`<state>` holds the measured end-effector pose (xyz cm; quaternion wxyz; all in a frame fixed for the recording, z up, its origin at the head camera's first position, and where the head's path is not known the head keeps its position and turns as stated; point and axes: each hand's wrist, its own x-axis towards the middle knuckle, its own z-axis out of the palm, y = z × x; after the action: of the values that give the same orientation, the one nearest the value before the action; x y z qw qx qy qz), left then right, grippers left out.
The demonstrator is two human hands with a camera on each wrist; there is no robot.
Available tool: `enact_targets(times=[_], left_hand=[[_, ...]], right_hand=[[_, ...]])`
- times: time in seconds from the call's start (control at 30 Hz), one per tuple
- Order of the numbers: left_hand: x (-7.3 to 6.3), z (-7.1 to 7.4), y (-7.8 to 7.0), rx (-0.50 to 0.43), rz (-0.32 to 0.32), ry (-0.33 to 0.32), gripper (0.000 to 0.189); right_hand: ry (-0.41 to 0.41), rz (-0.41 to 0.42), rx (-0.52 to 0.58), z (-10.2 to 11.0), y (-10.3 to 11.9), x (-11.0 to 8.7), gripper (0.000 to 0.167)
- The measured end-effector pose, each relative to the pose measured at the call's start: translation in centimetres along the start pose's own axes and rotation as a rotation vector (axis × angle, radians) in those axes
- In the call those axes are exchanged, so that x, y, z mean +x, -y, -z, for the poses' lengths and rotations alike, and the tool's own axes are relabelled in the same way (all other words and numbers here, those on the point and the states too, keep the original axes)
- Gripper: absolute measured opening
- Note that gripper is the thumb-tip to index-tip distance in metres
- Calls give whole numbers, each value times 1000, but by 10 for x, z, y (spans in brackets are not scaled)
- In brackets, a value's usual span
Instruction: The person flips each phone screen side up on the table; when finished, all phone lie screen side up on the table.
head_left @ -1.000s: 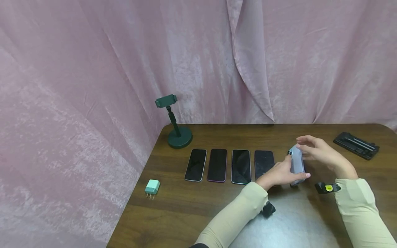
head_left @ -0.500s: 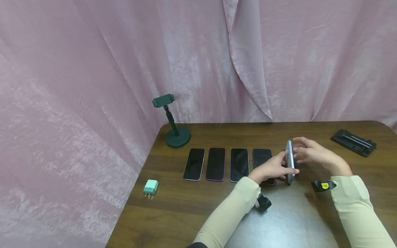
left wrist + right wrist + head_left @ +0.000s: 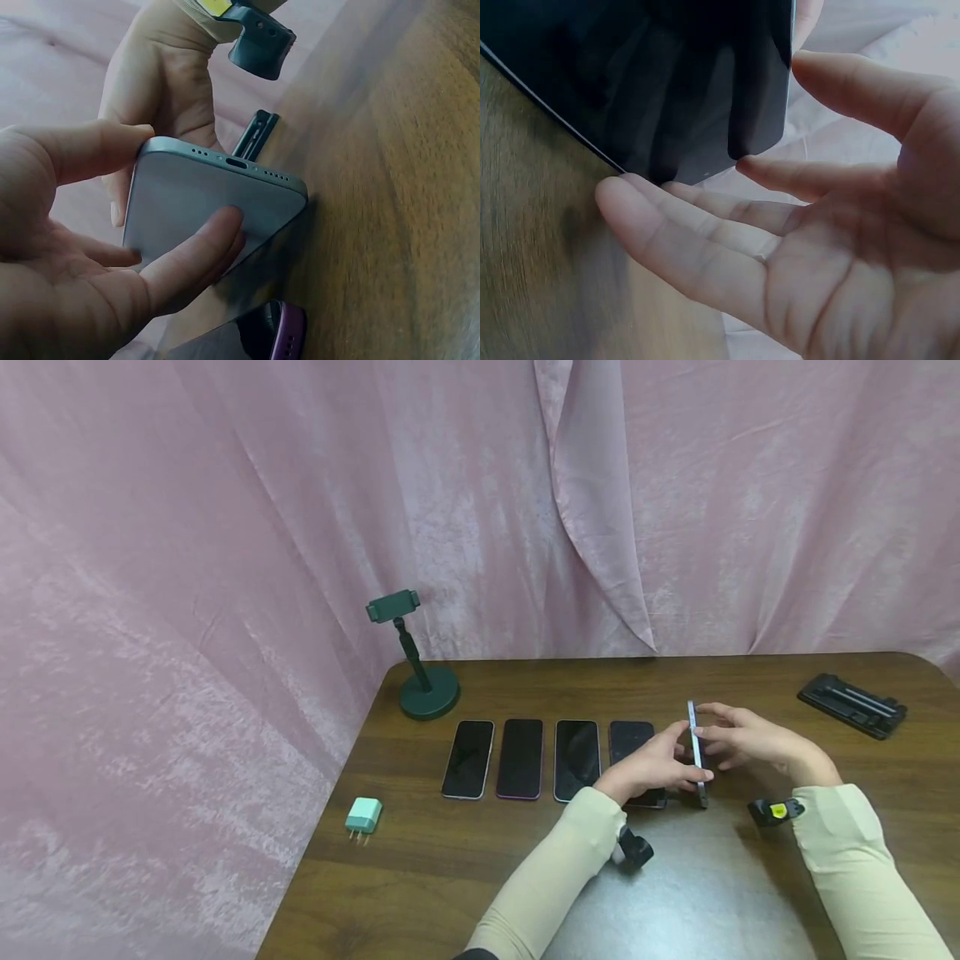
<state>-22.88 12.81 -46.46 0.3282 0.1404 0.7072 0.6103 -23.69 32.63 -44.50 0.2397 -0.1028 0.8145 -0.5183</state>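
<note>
A light-coloured smartphone [image 3: 697, 747] stands on its long edge, tilted, at the right end of a row of phones. My left hand [image 3: 651, 766] pinches it, with the thumb at the upper edge and fingers spread on the pale back [image 3: 176, 195], as the left wrist view shows. My right hand [image 3: 768, 747] is on the screen side. In the right wrist view its thumb [image 3: 855, 82] touches the phone's edge, and its extended fingertips meet the dark screen [image 3: 697, 82] near a corner and the lower edge. Below the left hand lies another dark phone [image 3: 632, 739], partly covered.
Further phones lie screen up to the left: one silver-edged [image 3: 468, 760], one purple-edged [image 3: 520, 758], one pale-edged [image 3: 577, 758]. A green phone stand [image 3: 427, 692] and a mint charger [image 3: 363, 814] are on the left. A folded black stand [image 3: 852, 705] lies back right.
The phone has turned from showing its back to nearly edge-on and shifted slightly left. The right hand has moved left and down from its top corner to the screen side.
</note>
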Motion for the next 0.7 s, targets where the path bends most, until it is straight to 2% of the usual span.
enact_targets(times=[0.17, 0.3, 0.5, 0.7], left_hand=[[-3, -3, -2, -2, -35, -1, 79], [-5, -5, -4, 65, -70, -11, 68], [-5, -5, -5, 270, -128, -45, 57], [-5, -3, -3, 464, -139, -113, 48]], right_hand=[[-8, -11, -8, 0, 1, -2, 67], [-11, -24, -41, 1, 2, -2, 69], [-8, -42, -88, 1, 0, -1, 73], [0, -47, -86, -4, -1, 0, 74]])
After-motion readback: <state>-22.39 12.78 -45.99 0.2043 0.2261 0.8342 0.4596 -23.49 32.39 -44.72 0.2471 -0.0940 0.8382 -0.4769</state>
